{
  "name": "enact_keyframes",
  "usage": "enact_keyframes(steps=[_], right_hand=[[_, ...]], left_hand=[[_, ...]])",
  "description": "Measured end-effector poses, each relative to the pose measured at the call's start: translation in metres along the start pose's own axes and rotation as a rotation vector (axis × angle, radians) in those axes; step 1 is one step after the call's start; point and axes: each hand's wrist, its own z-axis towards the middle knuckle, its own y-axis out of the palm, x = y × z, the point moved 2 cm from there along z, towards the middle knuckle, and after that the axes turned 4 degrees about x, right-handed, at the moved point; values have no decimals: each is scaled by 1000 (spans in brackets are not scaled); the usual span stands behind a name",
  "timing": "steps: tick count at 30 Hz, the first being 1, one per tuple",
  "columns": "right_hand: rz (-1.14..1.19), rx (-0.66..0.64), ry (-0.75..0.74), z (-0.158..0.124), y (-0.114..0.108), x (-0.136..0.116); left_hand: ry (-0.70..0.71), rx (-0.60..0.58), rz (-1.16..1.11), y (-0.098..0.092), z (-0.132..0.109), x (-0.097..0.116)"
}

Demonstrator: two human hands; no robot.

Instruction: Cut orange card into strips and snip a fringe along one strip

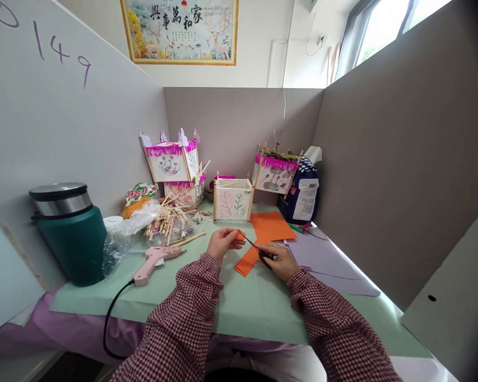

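My left hand [223, 244] pinches a small piece of orange paper [240, 235] between thumb and fingers. My right hand [278, 261] is shut on a pair of black-handled scissors [260, 251], whose thin blades point left toward that piece, close to my left fingertips. A longer orange paper strip [247, 260] lies on the mat beneath the scissors, and a larger orange sheet [273, 227] lies just beyond my hands. A lilac paper sheet [322, 254] lies to the right of my right hand.
A green mat [239, 302] covers the table. To the left stand a pink glue gun [155, 261] with a black cord, a teal flask [69, 241] and a pile of wooden sticks [169, 223]. Paper lanterns [233, 199] stand at the back against grey partitions [242, 127].
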Motion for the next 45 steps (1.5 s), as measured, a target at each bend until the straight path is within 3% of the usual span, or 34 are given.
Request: enact_keyframes(steps=[6,15,27,45], right_hand=[[1,5,-6,1,-1,-2],[-2,-23,-11,0,-2,-7],[12,-20,-22,1,-2,-8],[30,-15,-3,1,-1,-6]], left_hand=[[4,-1,-18,-1,2,-1],[44,129,-93,-7,3,6],[12,14,-21,-2,1,1],[9,-7,32,-3,0,1]])
